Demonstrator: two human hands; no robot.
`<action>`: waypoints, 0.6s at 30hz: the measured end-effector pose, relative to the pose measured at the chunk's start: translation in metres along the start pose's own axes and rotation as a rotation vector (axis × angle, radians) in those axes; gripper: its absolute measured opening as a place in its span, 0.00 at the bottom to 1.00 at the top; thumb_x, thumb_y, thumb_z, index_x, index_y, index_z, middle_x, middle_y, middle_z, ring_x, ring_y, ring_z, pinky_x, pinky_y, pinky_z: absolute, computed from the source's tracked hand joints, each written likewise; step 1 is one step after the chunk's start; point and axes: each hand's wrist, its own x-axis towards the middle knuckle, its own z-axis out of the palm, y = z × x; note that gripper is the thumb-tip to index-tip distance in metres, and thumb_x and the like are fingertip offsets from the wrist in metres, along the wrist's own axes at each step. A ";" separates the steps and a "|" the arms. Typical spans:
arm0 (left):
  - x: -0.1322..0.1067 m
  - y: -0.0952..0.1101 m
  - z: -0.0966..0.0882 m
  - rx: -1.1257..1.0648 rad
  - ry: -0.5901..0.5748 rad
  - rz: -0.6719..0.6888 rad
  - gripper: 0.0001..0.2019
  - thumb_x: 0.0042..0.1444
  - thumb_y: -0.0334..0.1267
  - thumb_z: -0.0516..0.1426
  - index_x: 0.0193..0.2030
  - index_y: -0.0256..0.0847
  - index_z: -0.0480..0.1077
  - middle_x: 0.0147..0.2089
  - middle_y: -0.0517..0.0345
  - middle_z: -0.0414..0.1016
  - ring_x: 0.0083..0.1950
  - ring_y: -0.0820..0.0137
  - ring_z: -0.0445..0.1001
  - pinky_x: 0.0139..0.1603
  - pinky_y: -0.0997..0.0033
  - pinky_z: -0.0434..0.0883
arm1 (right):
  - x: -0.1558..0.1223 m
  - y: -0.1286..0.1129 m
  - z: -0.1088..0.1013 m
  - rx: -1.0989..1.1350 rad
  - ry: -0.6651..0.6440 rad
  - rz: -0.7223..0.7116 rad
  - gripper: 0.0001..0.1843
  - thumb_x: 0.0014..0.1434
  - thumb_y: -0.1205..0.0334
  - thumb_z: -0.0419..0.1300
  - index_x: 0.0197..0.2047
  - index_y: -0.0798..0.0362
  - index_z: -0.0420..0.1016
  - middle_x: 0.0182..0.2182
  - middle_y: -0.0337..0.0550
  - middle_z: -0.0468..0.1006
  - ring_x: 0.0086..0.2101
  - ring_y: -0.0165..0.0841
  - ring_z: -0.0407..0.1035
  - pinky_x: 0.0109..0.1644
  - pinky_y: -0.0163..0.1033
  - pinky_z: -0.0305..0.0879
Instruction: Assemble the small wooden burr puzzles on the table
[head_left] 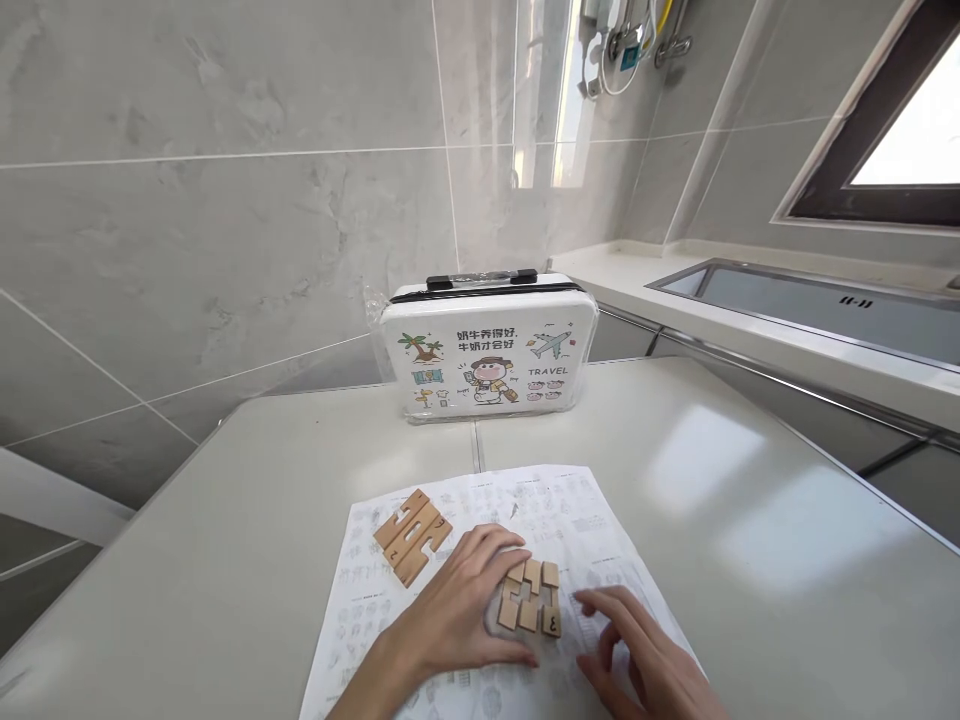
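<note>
The small wooden blocks (529, 612) lie on the paper sheet (555, 510), upon the bench (247, 550). The left hand (461, 592) has its grip spread around their left side; whether it touches them, I cannot tell. The right hand (641, 650), its grip also open, is just beside them

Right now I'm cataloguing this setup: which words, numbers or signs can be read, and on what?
"奶牛养得好, 牛奶才会好": white case
"TRAVEL": white case
"3", upside down: lower-right wooden block
"2": left wooden pieces
Too small or blurred: print on the sheet, remaining case lettering, remaining wood marks.
</note>
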 end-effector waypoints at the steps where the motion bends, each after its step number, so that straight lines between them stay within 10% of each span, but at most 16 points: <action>1: -0.002 -0.001 -0.003 0.001 0.005 -0.013 0.39 0.49 0.57 0.72 0.66 0.50 0.69 0.67 0.44 0.69 0.71 0.45 0.62 0.68 0.40 0.67 | 0.005 -0.003 0.000 -0.029 -0.032 -0.001 0.22 0.71 0.48 0.55 0.65 0.42 0.69 0.51 0.46 0.77 0.28 0.31 0.75 0.27 0.34 0.73; 4: -0.009 -0.004 -0.008 -0.033 0.026 -0.075 0.36 0.47 0.56 0.73 0.63 0.53 0.72 0.65 0.46 0.69 0.70 0.45 0.62 0.67 0.41 0.68 | 0.023 -0.010 0.000 -0.131 -0.153 0.023 0.36 0.62 0.58 0.64 0.71 0.39 0.61 0.55 0.46 0.74 0.31 0.33 0.76 0.33 0.39 0.76; 8: -0.015 -0.001 -0.010 -0.195 0.034 -0.152 0.39 0.45 0.54 0.75 0.64 0.55 0.71 0.64 0.48 0.69 0.65 0.50 0.69 0.64 0.48 0.71 | 0.040 -0.019 -0.004 -0.185 -0.248 0.059 0.31 0.58 0.61 0.65 0.64 0.41 0.68 0.54 0.45 0.73 0.33 0.36 0.77 0.35 0.41 0.75; 18: -0.010 -0.007 0.000 -0.130 0.311 -0.213 0.32 0.53 0.41 0.72 0.62 0.51 0.66 0.60 0.53 0.73 0.56 0.58 0.75 0.56 0.57 0.75 | 0.068 -0.047 -0.009 0.112 -0.115 0.161 0.33 0.59 0.50 0.68 0.65 0.46 0.67 0.47 0.44 0.81 0.27 0.33 0.74 0.42 0.44 0.78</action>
